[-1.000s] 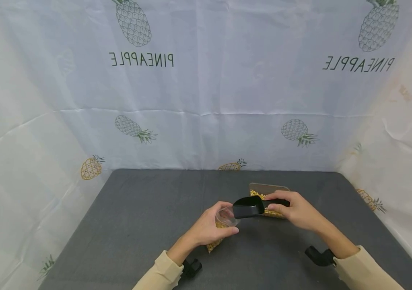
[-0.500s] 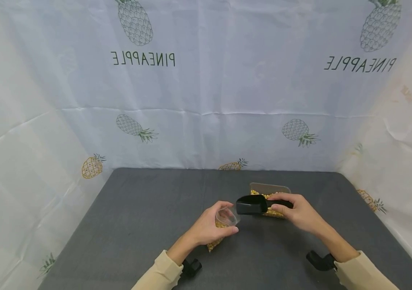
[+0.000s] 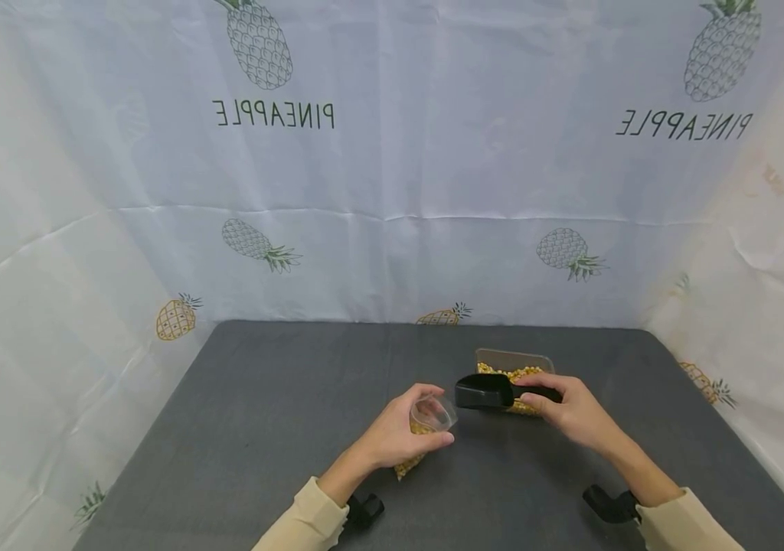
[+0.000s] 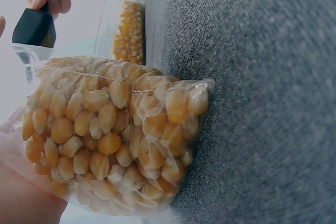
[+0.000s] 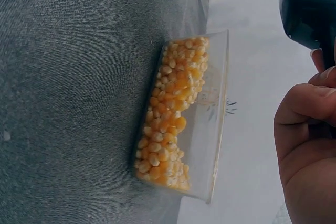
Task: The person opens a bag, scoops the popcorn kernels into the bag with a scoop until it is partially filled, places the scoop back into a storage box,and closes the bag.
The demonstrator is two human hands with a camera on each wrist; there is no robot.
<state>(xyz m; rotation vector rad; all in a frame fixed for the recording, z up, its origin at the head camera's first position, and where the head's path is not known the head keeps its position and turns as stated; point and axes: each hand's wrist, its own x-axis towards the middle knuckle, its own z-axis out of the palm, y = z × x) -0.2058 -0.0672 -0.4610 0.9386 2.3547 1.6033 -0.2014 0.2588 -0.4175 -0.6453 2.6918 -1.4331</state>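
Note:
My left hand holds a clear plastic bag around its top, and the bag's mouth stands open. Yellow corn kernels fill the bag's lower part, and its bottom touches or nearly touches the table. By its handle, my right hand grips a black scoop just right of the bag's mouth. The scoop is apart from the bag in the head view, and no kernels show inside it. Behind the scoop and right hand stands a clear rectangular container partly filled with kernels.
A dark grey table lies under everything. White curtain cloth printed with pineapples hangs behind it and along both sides. Black wrist mounts sit below the forearms.
The right hand has drawn the scoop rightward, away from the bag's mouth, and the scoop has levelled. The left hand and bag have stayed almost in place.

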